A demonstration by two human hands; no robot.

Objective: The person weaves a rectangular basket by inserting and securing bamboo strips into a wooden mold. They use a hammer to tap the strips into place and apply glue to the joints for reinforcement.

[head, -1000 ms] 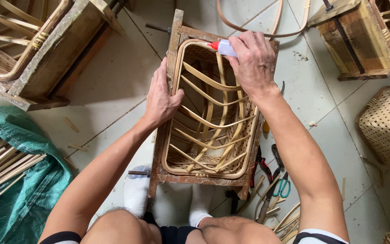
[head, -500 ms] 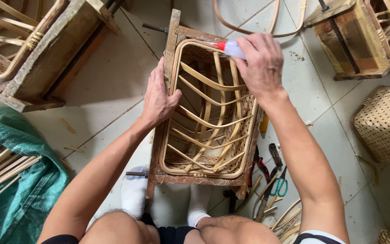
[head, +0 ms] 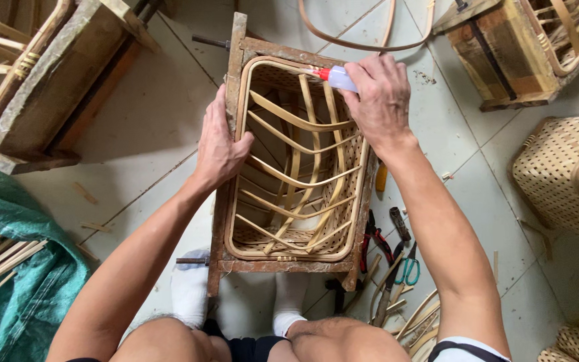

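Half-woven cane basket (head: 296,167) of pale bent strips, seated inside a worn wooden frame (head: 236,47) on the tiled floor (head: 155,127), between two white-socked feet. Open ribs crossing within, tighter weave low on the walls. Small glue bottle (head: 335,77) with red nozzle laid to the far rim, pinched in the curled fingers of the right hand (head: 378,100). Left hand (head: 219,144) flat on the frame's left rail, fingers pressed together, thumb hooked over the rim. Since half a second ago: barely altered, bottle kept at the same rim. Pliers and green-handled scissors (head: 407,268) lying right; green tarp (head: 21,268) left.
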